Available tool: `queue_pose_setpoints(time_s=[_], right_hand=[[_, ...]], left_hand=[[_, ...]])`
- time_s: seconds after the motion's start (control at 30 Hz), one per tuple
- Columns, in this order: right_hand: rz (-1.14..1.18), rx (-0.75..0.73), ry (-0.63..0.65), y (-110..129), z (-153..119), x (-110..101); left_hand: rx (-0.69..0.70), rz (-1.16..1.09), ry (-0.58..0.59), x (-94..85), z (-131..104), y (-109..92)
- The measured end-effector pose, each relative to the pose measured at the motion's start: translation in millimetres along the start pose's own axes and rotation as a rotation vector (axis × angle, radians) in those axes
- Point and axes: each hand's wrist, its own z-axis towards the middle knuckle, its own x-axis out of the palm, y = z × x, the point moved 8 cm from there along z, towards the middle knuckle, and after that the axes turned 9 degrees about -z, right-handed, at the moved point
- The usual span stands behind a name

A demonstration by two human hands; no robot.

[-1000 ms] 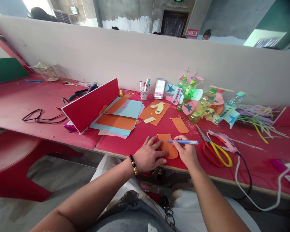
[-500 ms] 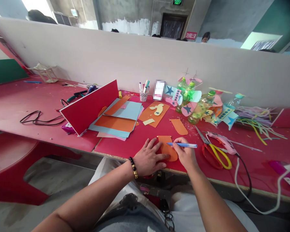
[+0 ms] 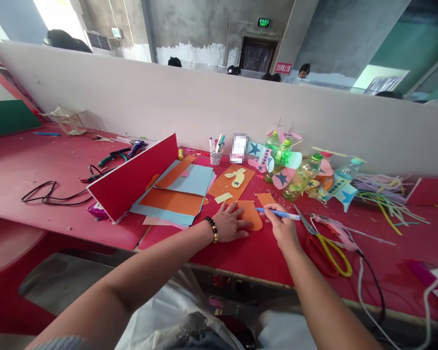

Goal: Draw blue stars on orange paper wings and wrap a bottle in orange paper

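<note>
My left hand (image 3: 230, 225) lies flat with fingers spread, its fingertips pressing the left side of a rounded orange paper piece (image 3: 251, 218) on the red table. A blue pen (image 3: 286, 214) is pinched in my right hand (image 3: 283, 232), and its tip reaches the right edge of that piece. I cannot tell whether the tip touches the paper. Just behind lies a second orange paper piece (image 3: 265, 198), partly covered by the first piece and my right hand. Scissors with red and yellow handles (image 3: 334, 255) rest to the right of my right hand.
Stacked blue and orange paper sheets (image 3: 175, 201) lean by a red divider (image 3: 138, 177) at left. Behind stand a pen cup (image 3: 215, 156), a phone (image 3: 239, 148) and green plastic bottles (image 3: 314, 170) with paper shapes. A pink glue gun (image 3: 341, 236) and its cord lie right.
Both hands and the orange piece have shifted away from the table's front edge, toward the second piece. The pen tip has gone from the paper's middle to its right edge. The view has tilted up.
</note>
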Motion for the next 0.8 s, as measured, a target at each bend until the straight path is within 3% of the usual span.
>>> queue_pose_setpoints(time_s=[0.17,0.4,0.67,0.8], right_hand=[[0.012,-0.034,-0.018,-8,44,12],[0.032,0.108,-0.054,-48,54,15],[-0.197,-0.108,-0.032,-13,58,22],[-0.16,-0.096,-0.006,-19,62,24]], left_hand=[[0.028,0.014,0.022,-3.1,34,27],[0.024,-0.059,0.068,3.3,34,40],[0.026,-0.076,0.087,3.5,32,42],[0.023,-0.067,0.096,2.8,32,41]])
